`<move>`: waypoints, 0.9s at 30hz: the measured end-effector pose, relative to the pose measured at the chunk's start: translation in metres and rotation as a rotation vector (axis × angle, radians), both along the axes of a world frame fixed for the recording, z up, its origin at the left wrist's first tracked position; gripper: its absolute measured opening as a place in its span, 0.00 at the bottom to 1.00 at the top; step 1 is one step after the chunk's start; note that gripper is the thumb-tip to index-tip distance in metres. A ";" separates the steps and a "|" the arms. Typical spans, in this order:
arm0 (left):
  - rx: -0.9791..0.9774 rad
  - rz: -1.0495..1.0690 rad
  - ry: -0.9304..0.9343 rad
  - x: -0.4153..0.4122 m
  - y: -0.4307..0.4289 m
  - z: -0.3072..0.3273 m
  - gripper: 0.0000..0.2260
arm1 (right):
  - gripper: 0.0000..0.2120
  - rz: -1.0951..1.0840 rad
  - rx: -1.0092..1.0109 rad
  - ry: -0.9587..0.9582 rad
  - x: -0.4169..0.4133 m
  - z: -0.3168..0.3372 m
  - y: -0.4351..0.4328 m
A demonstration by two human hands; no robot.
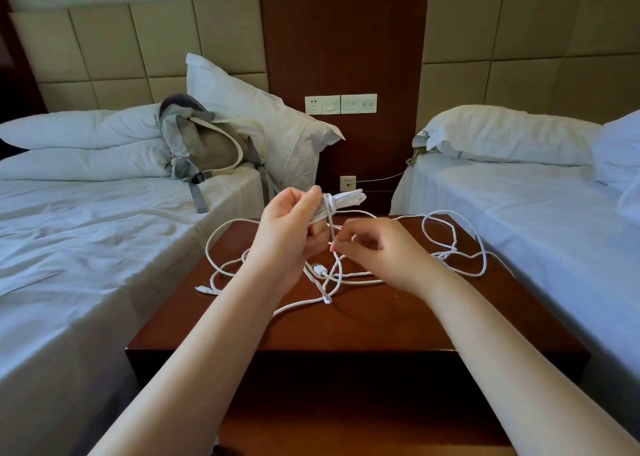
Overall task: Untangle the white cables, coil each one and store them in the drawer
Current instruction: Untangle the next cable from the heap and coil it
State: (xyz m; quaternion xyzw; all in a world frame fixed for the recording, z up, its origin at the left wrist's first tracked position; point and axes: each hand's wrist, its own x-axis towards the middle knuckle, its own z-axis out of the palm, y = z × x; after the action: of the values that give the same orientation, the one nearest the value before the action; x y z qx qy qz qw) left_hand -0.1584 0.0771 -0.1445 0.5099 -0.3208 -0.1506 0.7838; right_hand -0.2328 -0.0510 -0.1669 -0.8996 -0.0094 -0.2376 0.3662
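My left hand [291, 227] is raised above the wooden nightstand [363, 320] and is shut on a coiled white cable [346, 199], whose bundle sticks out to the right of my fist. One strand is wrapped around the bundle and runs down to my right hand [381, 251], which pinches its free end just below the coil. Other white cables [453, 247] lie loose and tangled across the nightstand top, with plugs near the middle [318, 269] and at the left [204, 290]. The drawer front is hidden below my arms.
A bed with white sheets [86, 247] stands at the left, carrying a grey backpack [204, 143] and pillows. A second bed [540, 213] stands at the right. Wall switches and sockets [341, 104] sit on the wooden panel behind the nightstand.
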 end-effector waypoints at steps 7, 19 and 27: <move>0.069 -0.257 -0.127 -0.002 0.003 -0.004 0.10 | 0.14 -0.067 0.107 -0.143 -0.003 -0.003 -0.020; 0.446 -0.163 -0.414 -0.013 0.004 -0.007 0.07 | 0.05 -0.089 0.026 -0.369 -0.014 0.020 -0.023; 0.326 0.197 -0.231 -0.003 -0.007 -0.016 0.07 | 0.09 -0.034 0.045 -0.367 -0.014 0.028 0.001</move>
State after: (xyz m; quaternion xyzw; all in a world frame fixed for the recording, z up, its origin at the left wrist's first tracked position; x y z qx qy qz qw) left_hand -0.1609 0.0699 -0.1606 0.6727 -0.3285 -0.0639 0.6599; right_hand -0.2463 -0.0502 -0.1389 -0.8328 -0.0556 -0.4043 0.3740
